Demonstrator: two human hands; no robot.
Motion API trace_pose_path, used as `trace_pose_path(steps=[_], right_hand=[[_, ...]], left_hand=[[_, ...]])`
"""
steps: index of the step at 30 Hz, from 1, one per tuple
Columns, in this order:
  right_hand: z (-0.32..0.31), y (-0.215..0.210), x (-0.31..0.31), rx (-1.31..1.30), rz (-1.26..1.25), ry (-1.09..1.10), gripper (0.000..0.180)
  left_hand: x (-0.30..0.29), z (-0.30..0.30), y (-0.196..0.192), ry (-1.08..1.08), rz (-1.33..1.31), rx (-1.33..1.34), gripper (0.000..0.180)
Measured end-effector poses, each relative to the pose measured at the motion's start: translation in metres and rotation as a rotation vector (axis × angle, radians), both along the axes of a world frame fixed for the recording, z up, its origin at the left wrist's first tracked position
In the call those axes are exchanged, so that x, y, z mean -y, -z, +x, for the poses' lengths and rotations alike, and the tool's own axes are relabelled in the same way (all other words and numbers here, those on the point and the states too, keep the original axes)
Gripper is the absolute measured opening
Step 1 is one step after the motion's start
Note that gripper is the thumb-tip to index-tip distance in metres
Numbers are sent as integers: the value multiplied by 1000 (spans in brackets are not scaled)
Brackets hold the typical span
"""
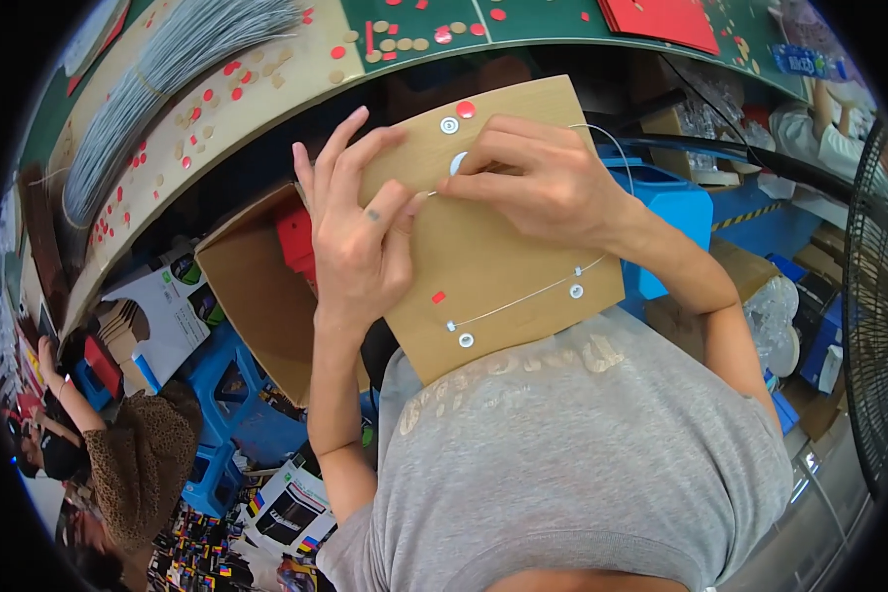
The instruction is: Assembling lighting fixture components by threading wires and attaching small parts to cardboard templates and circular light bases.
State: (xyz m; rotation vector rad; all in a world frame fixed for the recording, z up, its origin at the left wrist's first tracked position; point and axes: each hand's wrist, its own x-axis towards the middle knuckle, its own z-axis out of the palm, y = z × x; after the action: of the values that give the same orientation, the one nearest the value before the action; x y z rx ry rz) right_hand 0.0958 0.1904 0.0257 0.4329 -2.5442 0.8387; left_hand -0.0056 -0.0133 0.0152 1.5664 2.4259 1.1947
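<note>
A brown cardboard panel (523,257) leans against my front, with metal eyelets (466,340) near its corners. A thin white cord (508,308) runs between two small clips low on the panel. It passes behind my right forearm and loops out past the panel's right edge. Over the upper part of the panel, my left hand (355,227) pinches a short length of cord between thumb and forefinger, its other fingers raised. Close beside it my right hand (543,183) is closed on the same bit of cord. A white disc there is partly covered by the right fingers.
Ahead is a green-topped table (523,25) with a bundle of grey wires (138,109) and scattered red and tan discs. An open carton (257,286) and blue stools (222,385) are at left. A black fan (868,296) stands right. Another person (138,454) works at far left.
</note>
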Motion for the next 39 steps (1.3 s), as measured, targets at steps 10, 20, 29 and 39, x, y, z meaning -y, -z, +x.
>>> trace_pose_path(steps=[10, 20, 29, 39], right_hand=[[-7, 0, -8, -36, 84, -143, 42], [0, -23, -10, 126, 382, -197, 49], [-5, -25, -14, 111, 514, -286, 54], [-9, -27, -7, 99, 579, -294, 48]], left_hand=[[-5, 25, 11, -167, 575, 1112, 94], [-7, 21, 10, -144, 521, 1129, 90], [-7, 21, 13, -147, 522, 1082, 89], [-9, 22, 13, -156, 509, 1080, 89]])
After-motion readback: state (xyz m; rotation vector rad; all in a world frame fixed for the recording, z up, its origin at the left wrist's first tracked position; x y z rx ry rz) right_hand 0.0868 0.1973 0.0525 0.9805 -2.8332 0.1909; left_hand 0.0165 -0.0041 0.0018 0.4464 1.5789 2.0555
